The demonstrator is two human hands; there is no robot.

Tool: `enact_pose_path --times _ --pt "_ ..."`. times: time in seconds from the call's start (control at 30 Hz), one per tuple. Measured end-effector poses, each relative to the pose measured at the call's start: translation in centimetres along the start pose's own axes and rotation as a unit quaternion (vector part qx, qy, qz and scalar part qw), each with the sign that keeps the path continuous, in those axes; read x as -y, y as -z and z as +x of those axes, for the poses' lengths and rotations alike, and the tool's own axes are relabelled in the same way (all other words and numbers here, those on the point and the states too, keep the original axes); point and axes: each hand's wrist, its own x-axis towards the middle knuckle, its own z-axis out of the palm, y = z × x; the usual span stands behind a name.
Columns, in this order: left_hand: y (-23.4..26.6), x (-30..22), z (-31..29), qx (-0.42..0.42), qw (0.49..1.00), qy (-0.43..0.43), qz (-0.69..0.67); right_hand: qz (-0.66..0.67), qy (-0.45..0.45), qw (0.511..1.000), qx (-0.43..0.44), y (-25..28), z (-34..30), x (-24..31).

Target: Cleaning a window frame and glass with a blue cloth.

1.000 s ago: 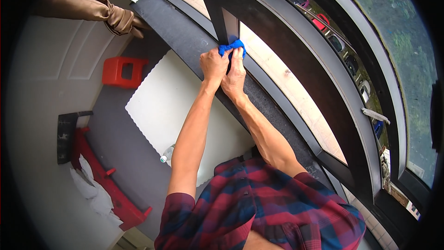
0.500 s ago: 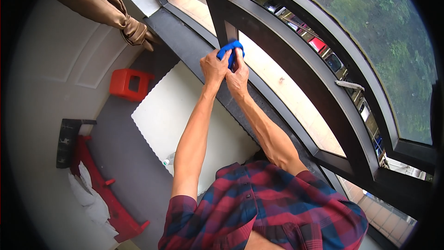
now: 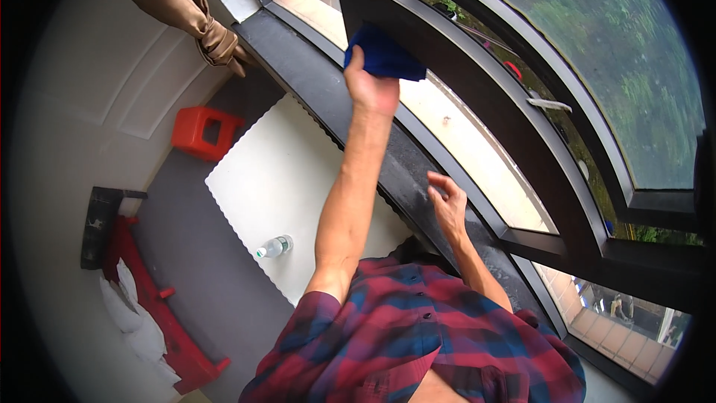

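Observation:
My left hand (image 3: 373, 93) is reached far forward, gripping a dark blue cloth (image 3: 388, 56) against the dark window frame (image 3: 477, 104). The cloth hangs spread out beyond the fingers, several of which it hides. Lower down and nearer to me, my right hand (image 3: 450, 209) hovers over the dark window sill (image 3: 406, 168). Nothing shows in it, and its fingers are loosely bent and apart.
To the left of the sill stands a white table (image 3: 257, 172) with a clear bottle (image 3: 276, 246) on it. A red stool (image 3: 200, 133) is beyond. A tied brown curtain (image 3: 216, 41) hangs at far left. A pale window handle (image 3: 550, 104) sticks out at right.
Both hands were together on the bunched cloth. The right hand has let go and drawn back toward me; the left has moved slightly forward with the cloth, now spread wider.

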Motion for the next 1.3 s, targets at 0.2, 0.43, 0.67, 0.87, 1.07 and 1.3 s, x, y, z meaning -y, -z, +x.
enact_pose_path --times 0.2,0.43,0.67,0.87,1.07,1.3 --pt "-0.8 -2.6 -0.8 -0.036 0.984 0.075 0.155 -0.053 -0.024 0.996 -0.074 6.6 -7.5 -5.7" --pt "-3.6 -2.6 1.2 -0.046 0.992 0.032 0.117 -0.013 0.149 0.985 -0.086 9.5 -9.6 -8.7" --pt "-5.0 5.0 -6.9 -0.11 0.983 0.022 0.143 -0.029 0.188 0.98 -0.063 10.1 -9.2 -9.2" --pt "-6.7 9.8 -17.4 -0.101 0.982 0.132 0.092 -0.012 0.197 0.979 -0.055 10.4 -9.4 -9.2" --pt "-5.1 0.8 -2.2 -0.153 0.968 -0.001 0.199 -0.008 0.199 0.979 -0.04 10.4 -9.6 -9.0" --pt "-4.8 2.1 -0.7 -0.114 0.968 -0.004 0.225 -0.02 0.217 0.973 -0.077 10.5 -9.4 -10.2"
